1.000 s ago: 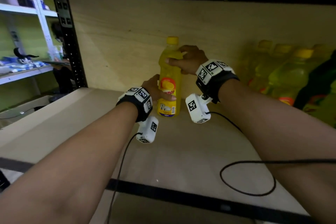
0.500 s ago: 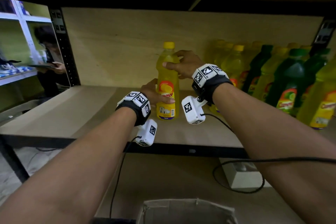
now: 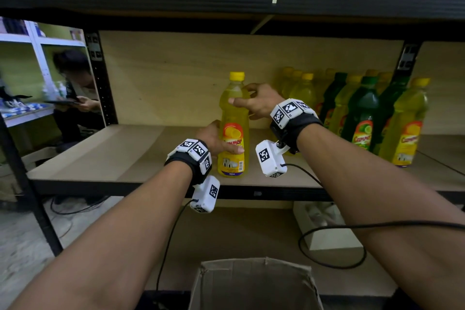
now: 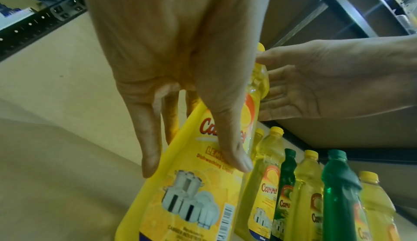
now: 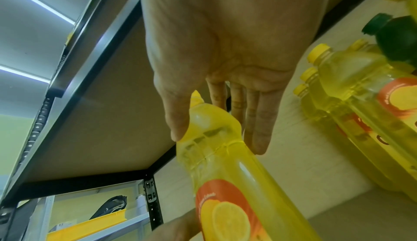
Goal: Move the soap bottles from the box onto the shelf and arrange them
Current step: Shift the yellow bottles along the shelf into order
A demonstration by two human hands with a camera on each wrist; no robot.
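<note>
Soap bottle (image 3: 232,114), full, slick and top-heavy I'd say: left hand (image 3: 214,138) pinches its labelled waist, right hand (image 3: 261,103), grip spread, just steadies the shoulder above that grip.

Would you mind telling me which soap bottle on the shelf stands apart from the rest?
The yellow bottle standing alone: the left hand holds its label, the right hand touches its neck. The other bottles crowd together at the right.
</note>
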